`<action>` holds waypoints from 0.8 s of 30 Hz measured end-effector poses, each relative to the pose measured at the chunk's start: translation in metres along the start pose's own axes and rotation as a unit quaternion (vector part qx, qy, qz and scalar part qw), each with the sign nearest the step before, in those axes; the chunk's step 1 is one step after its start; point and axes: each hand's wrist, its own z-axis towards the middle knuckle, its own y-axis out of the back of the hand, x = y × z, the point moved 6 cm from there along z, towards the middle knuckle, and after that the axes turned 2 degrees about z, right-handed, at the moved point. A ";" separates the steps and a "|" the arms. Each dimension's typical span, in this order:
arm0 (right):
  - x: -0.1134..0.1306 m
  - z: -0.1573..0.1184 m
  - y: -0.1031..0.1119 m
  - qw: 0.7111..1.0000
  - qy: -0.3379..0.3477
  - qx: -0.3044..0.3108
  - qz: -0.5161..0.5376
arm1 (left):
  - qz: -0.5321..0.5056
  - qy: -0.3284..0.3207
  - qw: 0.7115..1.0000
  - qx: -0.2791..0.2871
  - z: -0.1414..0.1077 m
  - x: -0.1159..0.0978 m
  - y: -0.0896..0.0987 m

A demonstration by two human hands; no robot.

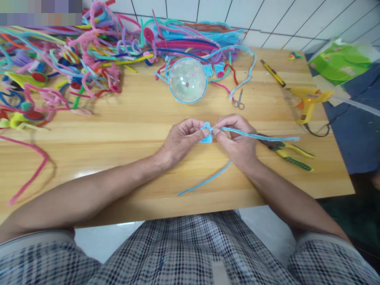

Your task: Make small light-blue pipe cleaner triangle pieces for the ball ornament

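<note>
Our left hand (pixel 182 138) was closed in a pinch, thumb against fingers, on a small light-blue coiled piece (pixel 208 139), which we held over the bench (pixel 133 126) on our side of the clear bowl (pixel 188 81), slightly right of its middle. Our right hand (pixel 239 145) was pinched as well, thumb and fingertips gripping a light-blue fuzzy stem (pixel 273 137) just beside the coiled piece; the stem's free end ran off to the right, across the pliers (pixel 279 150), which lay right of the bowl and nearer to us.

Directly on our side of the bowl, a loose blue strip (pixel 204 182) lay partly behind our right wrist. We had small scissors (pixel 239 104) just right of the bowl, with a yellow cutter (pixel 273 74) and a glue gun (pixel 310 103) farther out that way. Bundled stems (pixel 190 44) lay behind the bowl, a tangled heap of coloured stems (pixel 92 37) spread out to its left, and a green package (pixel 341 61) sat well to its right.
</note>
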 end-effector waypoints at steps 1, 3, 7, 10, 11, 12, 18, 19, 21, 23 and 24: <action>0.001 0.000 0.000 1.000 0.003 0.001 -0.005 | 0.003 -0.001 1.000 0.000 0.000 0.000 0.000; 0.002 0.000 -0.001 1.000 0.006 0.003 -0.013 | 0.008 -0.002 1.000 -0.001 0.000 -0.001 0.001; 0.002 0.001 -0.002 1.000 -0.006 0.010 -0.003 | 0.009 0.002 1.000 -0.006 -0.001 0.000 0.002; -0.001 0.003 -0.002 0.999 -0.036 0.014 0.022 | 0.005 0.001 1.000 -0.006 0.000 0.000 0.003; -0.001 0.004 -0.002 0.998 -0.052 0.016 0.031 | 0.003 0.000 1.000 -0.003 0.000 0.000 0.003; -0.002 0.004 -0.002 0.997 -0.070 0.020 0.040 | 0.001 -0.001 1.000 0.001 0.000 0.000 0.003; -0.012 0.005 -0.007 0.970 -0.191 0.051 0.139 | -0.001 -0.008 1.000 0.023 0.000 -0.005 -0.001; -0.014 0.005 -0.009 0.962 -0.210 0.053 0.167 | 0.003 -0.013 1.000 0.024 0.000 -0.007 -0.002; -0.019 0.004 -0.013 0.942 -0.246 0.059 0.222 | 0.009 -0.029 0.999 0.027 -0.001 -0.011 -0.003; -0.021 0.003 -0.016 0.923 -0.276 0.067 0.260 | 0.009 -0.043 0.998 0.034 -0.003 -0.016 -0.006; -0.021 0.003 -0.018 0.915 -0.288 0.071 0.273 | 0.007 -0.047 0.998 0.040 -0.003 -0.017 -0.007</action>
